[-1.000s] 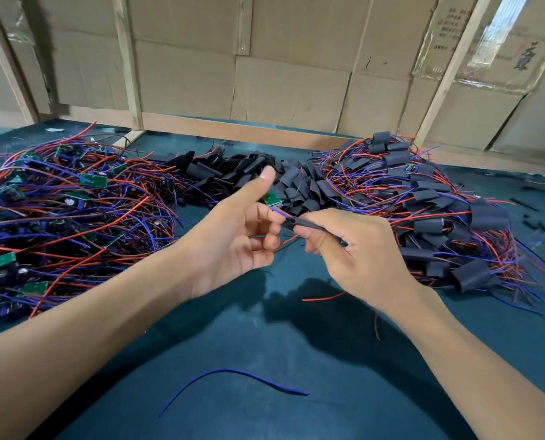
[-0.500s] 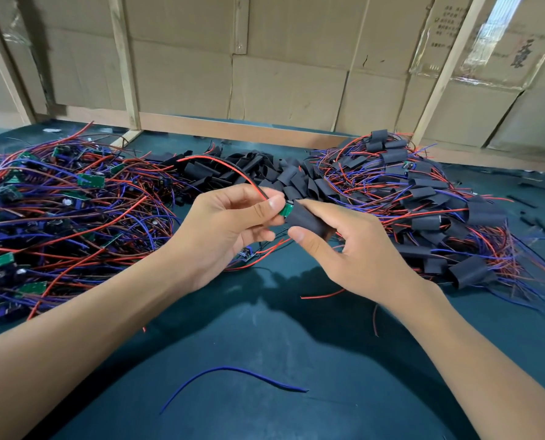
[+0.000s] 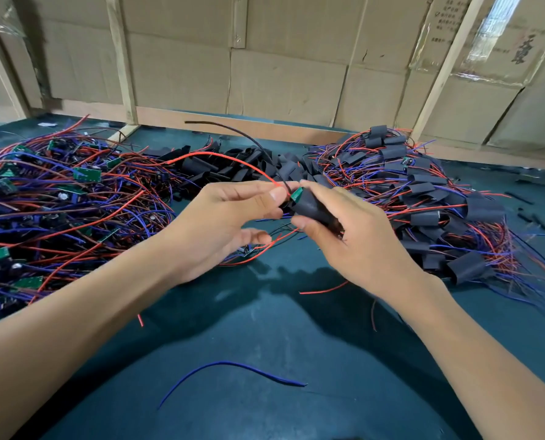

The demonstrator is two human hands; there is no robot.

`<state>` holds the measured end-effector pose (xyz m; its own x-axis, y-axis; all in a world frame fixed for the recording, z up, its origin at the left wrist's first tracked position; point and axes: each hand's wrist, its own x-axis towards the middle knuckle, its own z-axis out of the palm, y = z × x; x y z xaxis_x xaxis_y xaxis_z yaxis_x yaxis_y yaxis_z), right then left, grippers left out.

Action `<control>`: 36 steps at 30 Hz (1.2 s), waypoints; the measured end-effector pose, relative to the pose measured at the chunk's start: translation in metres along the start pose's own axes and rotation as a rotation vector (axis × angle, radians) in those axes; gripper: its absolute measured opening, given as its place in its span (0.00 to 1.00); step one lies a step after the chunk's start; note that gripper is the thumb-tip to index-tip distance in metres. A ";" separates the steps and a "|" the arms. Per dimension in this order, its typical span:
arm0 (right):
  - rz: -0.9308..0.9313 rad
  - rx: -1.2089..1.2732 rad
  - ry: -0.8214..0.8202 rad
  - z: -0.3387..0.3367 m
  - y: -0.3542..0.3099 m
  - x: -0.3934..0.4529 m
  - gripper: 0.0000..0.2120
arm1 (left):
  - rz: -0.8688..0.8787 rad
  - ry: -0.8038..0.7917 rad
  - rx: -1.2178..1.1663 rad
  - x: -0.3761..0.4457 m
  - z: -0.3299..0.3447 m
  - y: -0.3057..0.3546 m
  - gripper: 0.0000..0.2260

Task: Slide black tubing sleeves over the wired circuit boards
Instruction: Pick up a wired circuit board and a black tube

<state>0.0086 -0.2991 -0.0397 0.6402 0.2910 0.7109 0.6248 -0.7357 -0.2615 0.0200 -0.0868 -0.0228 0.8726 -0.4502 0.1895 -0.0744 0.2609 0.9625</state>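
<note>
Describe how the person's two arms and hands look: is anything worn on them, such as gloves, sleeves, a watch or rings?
Both arms are bare as far up as the picture shows; no sleeve is in view. The left hand and the right hand wear no gloves. No watch, bracelet or ring shows on either wrist or on the visible fingers. The nails look short and unpainted.

Two bare forearms enter from the lower edge. No sleeves, gloves, watch, rings or bands visible on either. Left hand (image 3: 220,222): short, plain nails, thumbnail showing. Right hand (image 3: 357,236): seen from the back, knuckles visible, nails mostly hidden. Both wrists uncovered. Nothing of the body above the forearms visible.
</note>
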 end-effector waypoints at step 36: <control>0.393 -0.503 0.262 -0.070 0.076 0.000 0.27 | 0.534 0.228 1.106 0.006 -0.032 -0.012 0.12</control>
<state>0.0245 -0.3976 -0.0140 0.6077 -0.1660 0.7766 0.0450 -0.9692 -0.2423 0.0415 -0.0650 -0.0391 0.6638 -0.3219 0.6751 -0.7140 -0.5416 0.4437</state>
